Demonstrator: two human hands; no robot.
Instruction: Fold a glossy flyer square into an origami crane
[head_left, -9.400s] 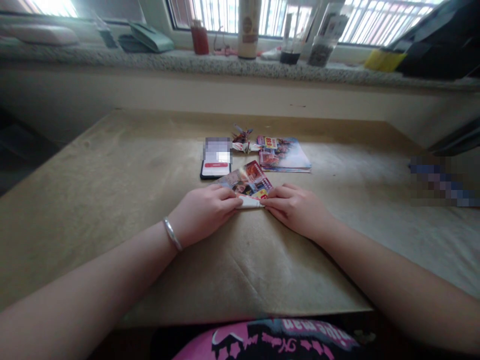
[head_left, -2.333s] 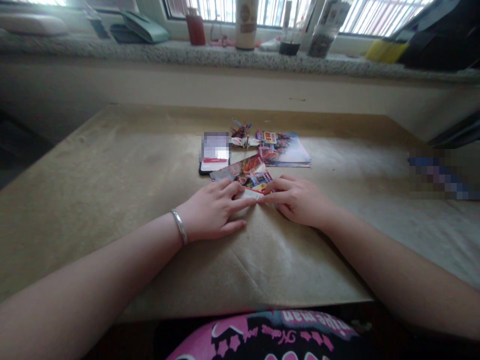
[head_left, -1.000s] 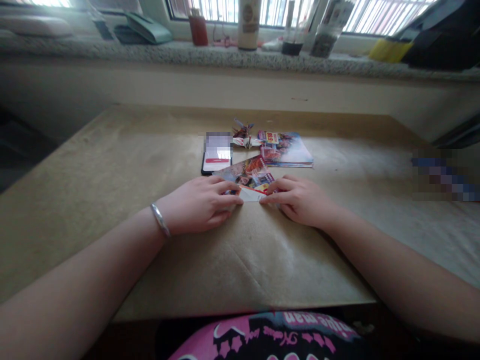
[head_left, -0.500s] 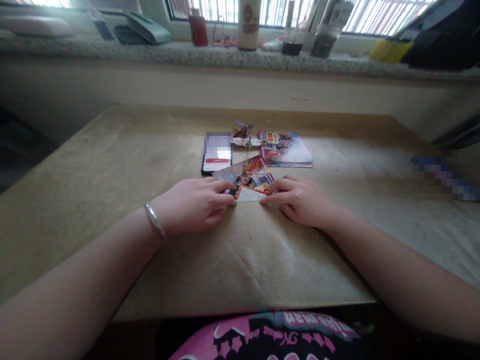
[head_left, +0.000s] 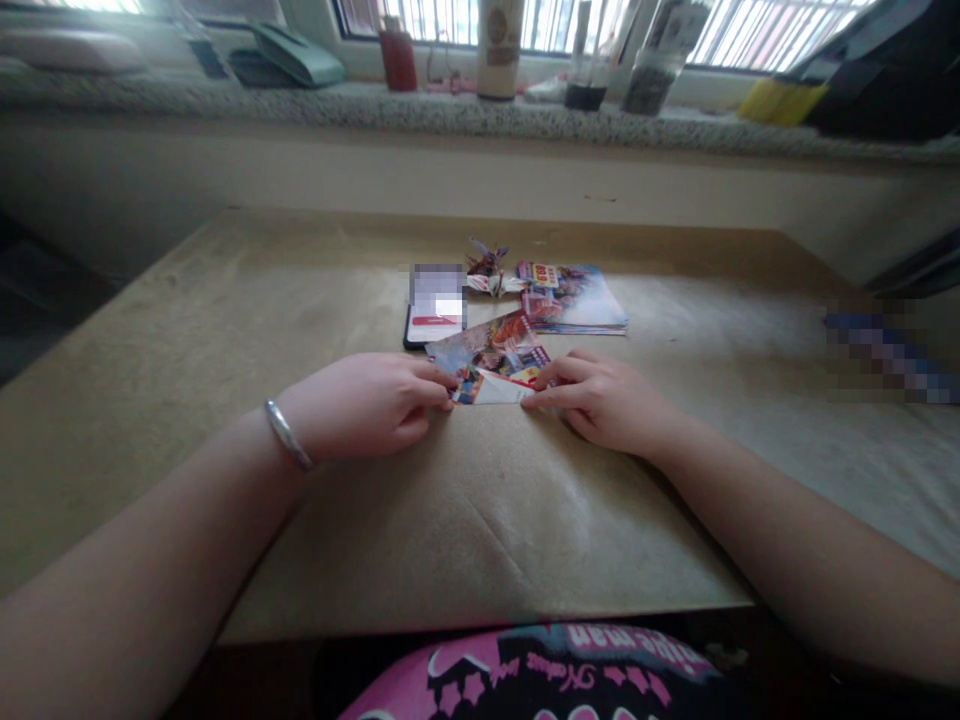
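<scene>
A colourful printed sheet of paper [head_left: 491, 350] lies on the table in front of me, its near edge folded over into a narrow flap showing a white triangle. At the flap's left end, my left hand [head_left: 367, 402] has its fingers closed on the paper, thumb at the near crease. My right hand [head_left: 611, 405] grips the flap's right end between thumb and fingers. Just behind the sheet are a phone [head_left: 435, 325] with a lit screen and a small folded-paper piece [head_left: 491, 270]. A stack of printed sheets [head_left: 581, 300] lies behind and to the right.
The table [head_left: 360, 540] has a tan cover. At its right edge lies a blurred blue-and-pink item [head_left: 892, 355]. Behind, a stone windowsill [head_left: 420, 112] carries a red bottle [head_left: 397, 55], a cream bottle [head_left: 499, 50], jars and a yellow object [head_left: 784, 100].
My left hand has slid left along the fold to the paper's left end, uncovering more of the printed flap. My right hand stays at the right end.
</scene>
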